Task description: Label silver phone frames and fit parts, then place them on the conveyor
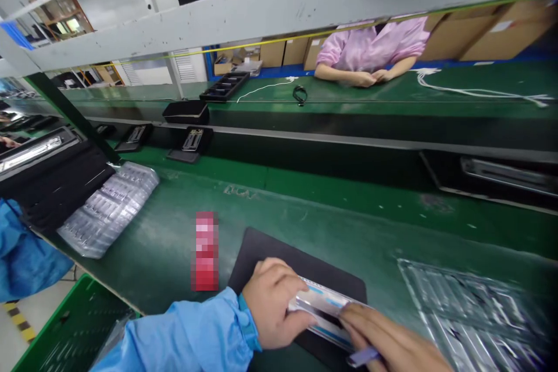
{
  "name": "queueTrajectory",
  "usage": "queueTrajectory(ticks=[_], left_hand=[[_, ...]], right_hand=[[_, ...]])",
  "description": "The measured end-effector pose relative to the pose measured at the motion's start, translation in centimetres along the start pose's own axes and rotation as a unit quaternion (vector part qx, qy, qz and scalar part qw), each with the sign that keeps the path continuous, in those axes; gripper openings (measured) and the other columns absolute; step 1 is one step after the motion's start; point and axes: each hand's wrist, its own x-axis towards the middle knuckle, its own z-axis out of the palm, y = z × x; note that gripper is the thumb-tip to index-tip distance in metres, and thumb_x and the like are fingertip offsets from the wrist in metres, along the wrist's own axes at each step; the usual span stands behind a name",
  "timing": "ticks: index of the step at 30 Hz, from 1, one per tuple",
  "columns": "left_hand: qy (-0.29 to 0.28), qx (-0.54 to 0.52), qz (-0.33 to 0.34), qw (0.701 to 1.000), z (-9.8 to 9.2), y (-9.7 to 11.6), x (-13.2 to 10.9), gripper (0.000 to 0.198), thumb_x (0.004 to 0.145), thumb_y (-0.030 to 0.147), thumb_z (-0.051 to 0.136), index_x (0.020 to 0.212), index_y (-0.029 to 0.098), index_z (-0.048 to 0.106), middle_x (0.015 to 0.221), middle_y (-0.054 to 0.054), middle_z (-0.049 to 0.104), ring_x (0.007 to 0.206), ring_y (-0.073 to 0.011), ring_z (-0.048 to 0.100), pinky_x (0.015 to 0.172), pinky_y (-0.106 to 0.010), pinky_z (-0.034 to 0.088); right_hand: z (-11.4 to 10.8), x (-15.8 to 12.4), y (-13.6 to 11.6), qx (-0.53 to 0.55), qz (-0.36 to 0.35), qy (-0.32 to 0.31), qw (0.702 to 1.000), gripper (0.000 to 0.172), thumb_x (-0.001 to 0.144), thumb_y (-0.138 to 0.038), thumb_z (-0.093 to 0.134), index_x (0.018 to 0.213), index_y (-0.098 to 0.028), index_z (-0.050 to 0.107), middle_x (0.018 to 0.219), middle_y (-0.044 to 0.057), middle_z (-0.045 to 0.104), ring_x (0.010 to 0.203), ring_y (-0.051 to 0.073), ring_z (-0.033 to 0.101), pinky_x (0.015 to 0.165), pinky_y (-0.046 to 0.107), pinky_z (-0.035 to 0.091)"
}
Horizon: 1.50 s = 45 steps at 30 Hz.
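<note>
My left hand (276,302), in a blue sleeve, grips the left end of a flat silvery-white part with blue strips and a dark band (320,302). The thumb is on its near edge and the fingers are on the far edge. The part lies over a black mat (257,247) on the green bench. My right hand (387,334) is bent over the part's right end, its fingertips touching the surface. From under that hand sticks out a purple pen-like stick (364,356), mostly hidden by the fingers.
Clear plastic trays lie at the right (475,314) and left (113,203). A pixelated red item (206,251) stands left of the mat. Behind runs a conveyor (261,171) carrying black trays (192,139). Across it sits a person in pink (370,49). A green crate (65,325) is below left.
</note>
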Motion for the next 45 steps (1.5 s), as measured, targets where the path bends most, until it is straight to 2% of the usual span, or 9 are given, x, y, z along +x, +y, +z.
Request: queueTrajectory(ticks=[3, 6, 8, 12, 18, 25, 32, 37, 45], left_hand=[[-0.071, 0.096, -0.001, 0.993, -0.5, -0.6, 0.3, 0.068, 0.073, 0.065, 0.071, 0.125, 0.023, 0.058, 0.124, -0.012, 0.063, 0.122, -0.0347, 0.051, 0.102, -0.057, 0.038], [-0.146, 0.134, 0.009, 0.980, -0.6, -1.0, 0.4, 0.071, 0.074, 0.069, 0.068, 0.129, 0.027, 0.055, 0.133, -0.011, 0.059, 0.127, -0.0340, 0.047, 0.103, -0.059, 0.033], [-0.164, 0.146, 0.019, 0.975, -0.6, -1.2, 0.3, 0.067, 0.076, 0.068, 0.068, 0.128, 0.027, 0.055, 0.136, -0.010, 0.058, 0.127, -0.0326, 0.046, 0.102, -0.057, 0.032], [-0.168, 0.161, 0.041, 0.972, -0.7, -1.2, 0.3, 0.059, 0.081, 0.067, 0.061, 0.124, 0.027, 0.058, 0.138, -0.009, 0.057, 0.125, -0.0310, 0.047, 0.099, -0.053, 0.033], [-0.170, 0.168, 0.037, 0.970, -0.7, -1.2, 0.3, 0.055, 0.084, 0.066, 0.057, 0.123, 0.027, 0.059, 0.139, -0.008, 0.055, 0.125, -0.0307, 0.046, 0.098, -0.051, 0.032], [-0.176, 0.165, 0.029, 0.970, -1.0, -0.7, 0.4, 0.054, 0.084, 0.065, 0.059, 0.122, 0.027, 0.059, 0.139, -0.009, 0.055, 0.126, -0.0296, 0.046, 0.100, -0.051, 0.030], [-0.174, 0.164, 0.025, 0.971, -1.5, -0.1, 0.4, 0.049, 0.086, 0.059, 0.061, 0.122, 0.026, 0.059, 0.140, -0.008, 0.054, 0.127, -0.0290, 0.045, 0.103, -0.050, 0.030], [-0.182, 0.160, 0.024, 0.970, -0.8, -0.6, 0.3, 0.050, 0.083, 0.060, 0.063, 0.120, 0.026, 0.059, 0.140, -0.010, 0.053, 0.126, -0.0310, 0.044, 0.100, -0.054, 0.030], [-0.168, 0.165, 0.028, 0.971, -1.0, -0.4, 0.3, 0.049, 0.083, 0.059, 0.065, 0.118, 0.025, 0.061, 0.138, -0.010, 0.055, 0.125, -0.0310, 0.045, 0.101, -0.052, 0.030]], right_hand=[[0.6, -0.3, 2.1, -0.053, 0.010, -0.023, 0.998, 0.030, 0.086, -0.021, 0.049, 0.106, -0.023, 0.070, 0.109, 0.005, 0.075, 0.095, 0.019, 0.073, 0.078, 0.027, 0.061], [1.3, 0.5, 2.8, -0.070, 0.015, -0.050, 0.996, 0.032, 0.085, -0.016, 0.045, 0.102, -0.024, 0.071, 0.117, 0.006, 0.072, 0.096, 0.017, 0.072, 0.075, 0.025, 0.060], [1.9, 1.0, 2.8, -0.077, 0.010, -0.056, 0.995, 0.034, 0.086, -0.013, 0.042, 0.100, -0.023, 0.071, 0.118, 0.005, 0.071, 0.098, 0.016, 0.072, 0.077, 0.026, 0.060], [2.8, 0.9, 2.5, -0.101, -0.010, -0.038, 0.994, 0.036, 0.087, -0.011, 0.039, 0.100, -0.021, 0.071, 0.111, 0.006, 0.074, 0.098, 0.017, 0.071, 0.080, 0.029, 0.059], [3.1, 0.4, 2.4, -0.092, -0.005, -0.039, 0.995, 0.039, 0.084, -0.007, 0.038, 0.099, -0.019, 0.072, 0.110, 0.005, 0.075, 0.094, 0.017, 0.071, 0.080, 0.030, 0.057], [2.6, 0.7, 1.6, -0.089, 0.009, -0.042, 0.995, 0.036, 0.091, -0.014, 0.039, 0.098, -0.021, 0.073, 0.109, 0.005, 0.074, 0.093, 0.017, 0.070, 0.081, 0.031, 0.054], [1.9, -0.3, 0.8, -0.154, 0.001, -0.041, 0.987, 0.036, 0.093, -0.017, 0.040, 0.107, -0.021, 0.073, 0.112, 0.006, 0.074, 0.085, 0.018, 0.069, 0.075, 0.034, 0.052], [2.2, 0.1, 0.7, -0.127, 0.038, -0.038, 0.990, 0.035, 0.095, -0.017, 0.041, 0.102, -0.022, 0.074, 0.109, 0.003, 0.074, 0.091, 0.017, 0.070, 0.081, 0.032, 0.053], [1.8, 1.1, 0.8, -0.101, 0.048, -0.072, 0.991, 0.030, 0.088, -0.010, 0.046, 0.098, -0.021, 0.072, 0.108, 0.006, 0.074, 0.090, 0.019, 0.072, 0.076, 0.030, 0.059]])
